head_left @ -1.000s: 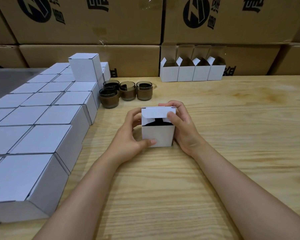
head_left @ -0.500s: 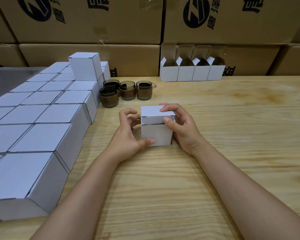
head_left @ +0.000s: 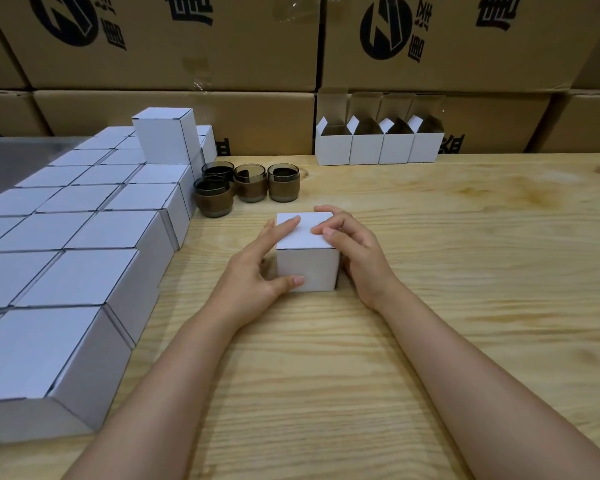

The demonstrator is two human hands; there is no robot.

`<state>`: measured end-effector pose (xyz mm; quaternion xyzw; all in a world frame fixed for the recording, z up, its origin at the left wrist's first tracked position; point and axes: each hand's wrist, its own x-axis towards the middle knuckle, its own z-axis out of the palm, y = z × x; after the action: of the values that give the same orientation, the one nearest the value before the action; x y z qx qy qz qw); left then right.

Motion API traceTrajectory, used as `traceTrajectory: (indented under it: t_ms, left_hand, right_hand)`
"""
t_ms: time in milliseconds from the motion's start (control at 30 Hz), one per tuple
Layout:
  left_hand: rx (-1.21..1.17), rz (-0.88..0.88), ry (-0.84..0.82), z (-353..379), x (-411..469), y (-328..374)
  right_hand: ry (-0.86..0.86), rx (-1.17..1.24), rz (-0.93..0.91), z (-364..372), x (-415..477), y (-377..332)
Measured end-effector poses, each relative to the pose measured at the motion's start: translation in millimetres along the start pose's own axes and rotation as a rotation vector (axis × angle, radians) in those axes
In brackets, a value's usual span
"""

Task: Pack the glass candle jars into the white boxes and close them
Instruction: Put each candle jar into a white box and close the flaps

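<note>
A small white box [head_left: 307, 268] stands on the wooden table [head_left: 465, 271] in front of me, its lid flat and closed. My left hand [head_left: 257, 271] holds its left side, thumb on the front face and fingertips on the lid. My right hand [head_left: 357, 251] grips its right side with fingertips pressing the lid. Several smoky glass candle jars [head_left: 250, 183] stand just behind it to the left. Several open white boxes [head_left: 378, 143] form a row at the back.
Many closed white boxes [head_left: 84, 237] fill the left side of the table in rows, one stacked on top [head_left: 163, 140]. Large brown cartons [head_left: 187, 46] form a wall at the back. A metal surface [head_left: 7, 157] lies at far left.
The lid of the box in my hands went from raised and open to folded down and pressed flat. Both hands shifted their fingertips onto the lid.
</note>
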<state>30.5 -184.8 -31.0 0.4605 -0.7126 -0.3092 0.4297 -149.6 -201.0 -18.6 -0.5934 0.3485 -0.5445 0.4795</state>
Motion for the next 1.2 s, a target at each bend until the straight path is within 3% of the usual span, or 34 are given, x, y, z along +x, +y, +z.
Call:
traceTrajectory:
  t_ms: [167,367,667,900,1200]
  left_hand:
    - [-0.143,-0.001,-0.055,-0.1,-0.6,1.1]
    - [-0.237,-0.011,-0.025,0.0,-1.0,3.7]
    - [0.070,0.035,0.245,2.4,-1.0,3.0]
    - [0.417,-0.195,0.369,26.5,-2.3,28.1]
    - [0.260,-0.131,0.723,-22.2,33.6,57.5]
  right_hand:
    - [-0.086,0.184,0.109,-9.4,1.3,-1.5]
    - [-0.081,0.191,0.151,-12.2,3.9,-0.5]
    - [-0.065,0.199,0.088,-10.0,2.1,2.4]
    - [-0.057,0.097,0.086,-5.8,2.0,0.0]
    - [0.037,0.148,0.180,-9.3,4.7,-1.2]
